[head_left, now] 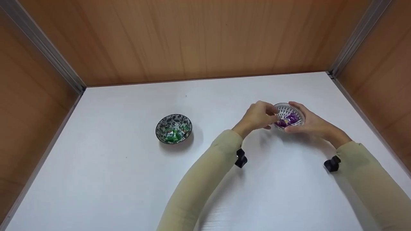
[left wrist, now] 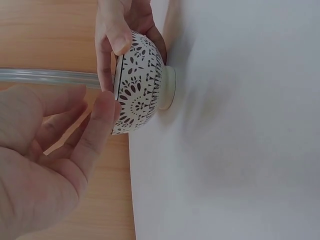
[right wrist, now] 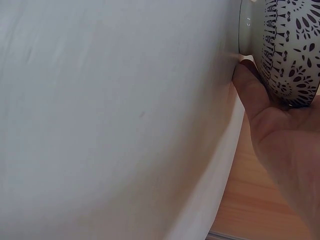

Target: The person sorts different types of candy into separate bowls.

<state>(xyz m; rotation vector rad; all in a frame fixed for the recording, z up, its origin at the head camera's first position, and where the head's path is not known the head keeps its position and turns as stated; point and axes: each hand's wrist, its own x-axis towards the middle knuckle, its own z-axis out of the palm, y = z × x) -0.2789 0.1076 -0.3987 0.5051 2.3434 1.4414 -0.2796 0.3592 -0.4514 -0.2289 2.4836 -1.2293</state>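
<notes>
At the right of the table is a white bowl with a dark pattern [head_left: 284, 107], with several purple-wrapped candies [head_left: 292, 118] inside. My right hand [head_left: 313, 123] grips it from the right, thumb and fingers spread round its side; the thumb lies low against the wall in the right wrist view. My left hand [head_left: 258, 115] is at the bowl's left rim with loosely bent fingers. In the left wrist view its fingertips [left wrist: 106, 102] come right up to the rim, and nothing shows between them. The patterned outer wall [left wrist: 137, 95] and pale foot face that view.
A second bowl, dark-patterned [head_left: 162, 125], stands left of centre with green-wrapped candies [head_left: 173, 135] in it. Wood-grain panels [head_left: 205, 38] enclose the white table [head_left: 106, 179] at the back and sides. Small black devices [head_left: 240, 158] are strapped at both wrists.
</notes>
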